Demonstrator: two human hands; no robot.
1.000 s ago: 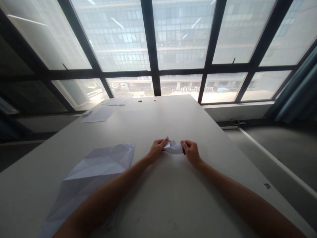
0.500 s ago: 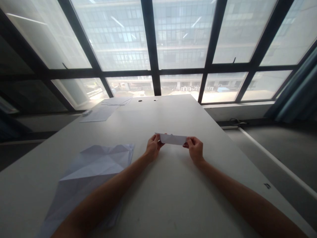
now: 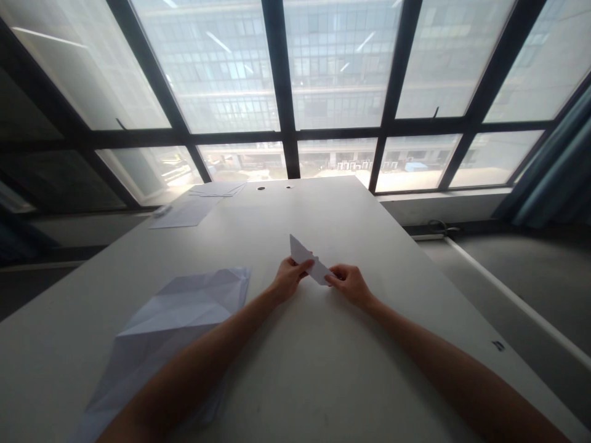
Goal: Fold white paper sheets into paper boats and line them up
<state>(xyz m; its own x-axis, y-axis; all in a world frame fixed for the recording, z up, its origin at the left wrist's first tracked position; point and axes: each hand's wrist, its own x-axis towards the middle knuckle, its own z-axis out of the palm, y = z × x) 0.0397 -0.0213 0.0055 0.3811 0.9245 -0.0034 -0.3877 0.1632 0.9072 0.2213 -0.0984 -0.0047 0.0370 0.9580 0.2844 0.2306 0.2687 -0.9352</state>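
Observation:
A strip of folded white paper (image 3: 318, 270) is held a little above the table, tilted with its pointed upper end to the left. My left hand (image 3: 289, 277) is closed on its lower left edge, thumb lying across the front face. The lower right end sits pinched in my right hand (image 3: 349, 282), between thumb and fingers. The fingertips behind the paper are mostly hidden. Left of my left forearm lie large creased white sheets (image 3: 184, 301), partly covered by that arm.
The white table (image 3: 286, 215) reaches toward the windows (image 3: 337, 67). More white paper (image 3: 184, 212) lies at its far left, beside a small blurred item (image 3: 161, 211). Two round holes mark the far edge. A white pipe (image 3: 512, 298) runs along the floor at the right.
The folded paper has turned from nearly level to a slant, left end up and right end down. My right hand has moved left and slightly lower, closer to my left hand.

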